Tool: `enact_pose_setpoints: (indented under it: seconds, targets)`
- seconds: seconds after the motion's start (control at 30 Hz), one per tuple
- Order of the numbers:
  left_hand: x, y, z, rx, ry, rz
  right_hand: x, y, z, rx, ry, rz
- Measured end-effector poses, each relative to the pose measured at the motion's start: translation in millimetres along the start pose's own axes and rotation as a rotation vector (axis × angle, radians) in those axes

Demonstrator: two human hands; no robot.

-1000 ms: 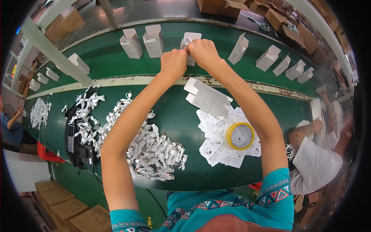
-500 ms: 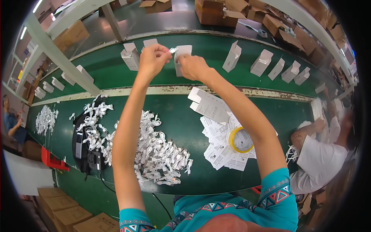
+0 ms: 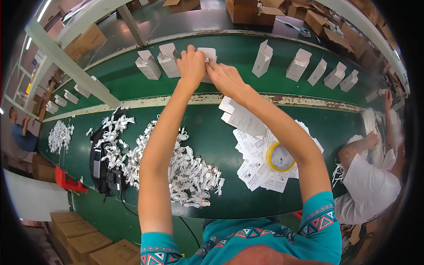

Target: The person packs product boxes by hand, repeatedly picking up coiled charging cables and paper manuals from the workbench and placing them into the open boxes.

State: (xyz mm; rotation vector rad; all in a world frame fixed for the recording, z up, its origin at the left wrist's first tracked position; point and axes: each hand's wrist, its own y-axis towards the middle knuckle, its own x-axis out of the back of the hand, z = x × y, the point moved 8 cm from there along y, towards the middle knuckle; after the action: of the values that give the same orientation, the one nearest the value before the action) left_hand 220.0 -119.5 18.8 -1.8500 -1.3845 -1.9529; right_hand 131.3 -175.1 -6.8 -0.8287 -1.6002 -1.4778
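Both arms reach over the bench to an upright white box [image 3: 207,54] with its top flap raised. My left hand [image 3: 191,65] is closed at the mouth of this box, its fingers around a bundled white cable, of which only a small bit shows. On the box's right side my right hand [image 3: 226,77] grips the wall and partly covers it. Two more open white boxes, the nearer one [image 3: 169,62] beside my left hand, stand to the left. Below my left forearm spreads a large heap of bundled white cables [image 3: 190,176].
Several white boxes, including one tall box [image 3: 262,59], stand along the green far strip. Printed leaflets [image 3: 258,170] lie under a yellow tape roll [image 3: 270,154]. A black bag [image 3: 96,163] sits left. A white-shirted co-worker [image 3: 369,185] is at right; a slanted post [image 3: 73,66] crosses upper left.
My left hand has moved right with the cable, from beside the white box to its opening. My right hand stays on the box. The co-worker at right has raised a hand toward the far strip.
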Motion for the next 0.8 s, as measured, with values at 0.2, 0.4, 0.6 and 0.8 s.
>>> enact_pose_setpoints:
  seconds: [0.2,0.4,0.6,0.8]
  targets:
    - [-46,11,35,0.095,0.028,0.347,64,-56,12,0.105,0.196,-0.168]
    - [11,1,39,-0.057,-0.012,-0.011,131,-165,-80,-0.498,0.71,-0.022]
    - [49,-84,29,-0.223,-0.166,0.131,105,-311,-124,-0.674,0.487,0.367]
    - [46,-167,49,0.054,-0.199,0.754,95,-333,-107,-0.748,0.712,0.31]
